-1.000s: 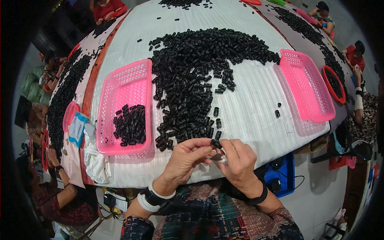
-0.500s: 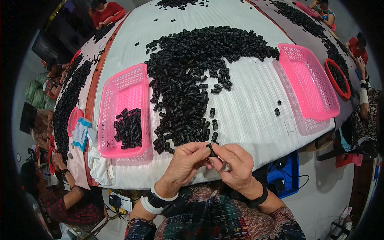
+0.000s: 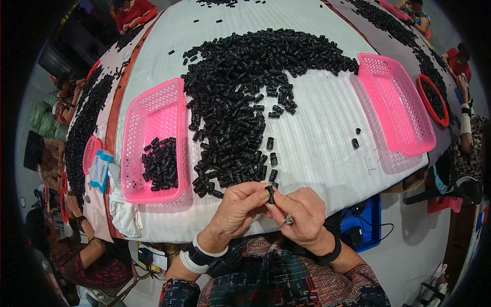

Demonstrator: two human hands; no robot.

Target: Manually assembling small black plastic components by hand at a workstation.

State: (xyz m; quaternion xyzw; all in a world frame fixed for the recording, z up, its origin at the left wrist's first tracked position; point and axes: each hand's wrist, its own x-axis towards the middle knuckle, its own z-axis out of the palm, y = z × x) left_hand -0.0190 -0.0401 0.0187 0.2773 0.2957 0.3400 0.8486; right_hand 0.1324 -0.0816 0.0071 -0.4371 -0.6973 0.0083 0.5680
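Note:
Over the near edge of the table, my left hand [image 3: 234,207] pinches a small black cylindrical plastic piece [image 3: 270,194] between thumb and fingertips. My right hand [image 3: 305,215] is closed beside it, thumb and finger against the same piece. A thin metal tool [image 3: 287,220] pokes out from the right hand's grip; most of it is hidden, so its kind cannot be told. Just beyond my hands spreads a big heap of similar black pieces [image 3: 230,123]. Left of the heap, a pink basket [image 3: 131,153] holds a smaller pile of them [image 3: 160,163].
Another pink basket [image 3: 396,102] stands at the right, with two loose pieces [image 3: 355,143] near it. A white cloth [image 3: 124,212] and a blue-white packet [image 3: 102,169] lie at the left. A blue crate [image 3: 371,230] sits below the table's edge. Several other people work around the tables.
The black piece has turned more upright between my fingertips, and the metal tool has shifted slightly in my right hand. My view has moved a little.

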